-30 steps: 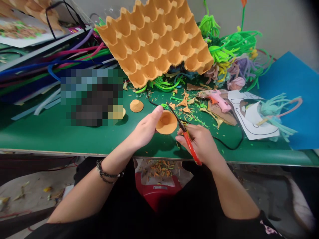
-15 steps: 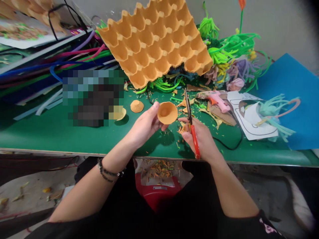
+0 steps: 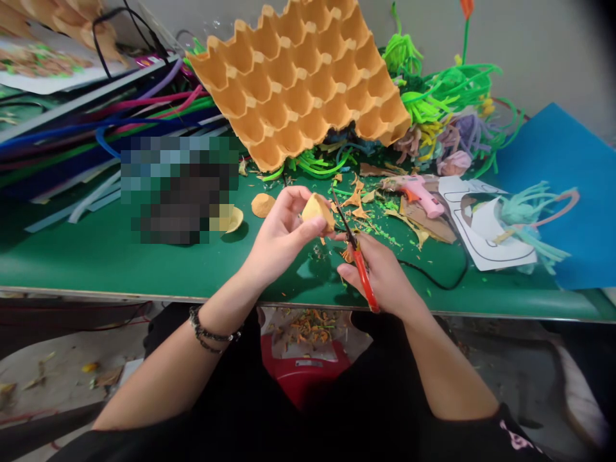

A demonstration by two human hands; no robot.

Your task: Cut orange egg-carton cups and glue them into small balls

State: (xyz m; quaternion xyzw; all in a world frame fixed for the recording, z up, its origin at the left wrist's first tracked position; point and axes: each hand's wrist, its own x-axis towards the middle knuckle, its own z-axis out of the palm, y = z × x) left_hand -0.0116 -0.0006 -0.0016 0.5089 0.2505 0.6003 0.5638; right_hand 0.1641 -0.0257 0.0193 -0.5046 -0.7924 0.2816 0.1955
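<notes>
Orange cup [image 3: 317, 212], a single cell cut from egg-carton pulp, sits pinched in the left hand [image 3: 282, 234]: thumb on the near side, fingers curled over the far rim, cup tilted on edge w/ its rim turned toward the blades. Held up off the table [image 3: 96, 256], just in front of the big orange egg tray [image 3: 298, 83], prob. so the rim can be met by the scissors [image 3: 353, 253] w/o the tabletop getting in the way.

Right hand [image 3: 385, 279] is closed round the red scissor handles, just right of the cup. Blades point up and left toward the cup's edge, tips touching or nearly so; can't tell how wide they're parted.

Out from the cup: orange and green trimmings [image 3: 366, 215] lie scattered just right of it, seemingly cut-offs. Left of the cup, two more trimmed orange pieces [image 3: 262, 204] rest on the table, one partly hidden by a blurred patch. Pink glue gun [image 3: 423, 192] lies further right, black cord [image 3: 443, 282] looping back toward the table's near edge. White paper template [image 3: 486, 237] and blue sheet [image 3: 568, 186] beyond that, well apart from the cup. Behind the tray, a tangle of green, yellow and purple pipe cleaners [image 3: 443, 102]. Below the cup, under the table edge, a red bin [image 3: 303, 372] holds orange scraps, placed where offcuts would drop.
</notes>
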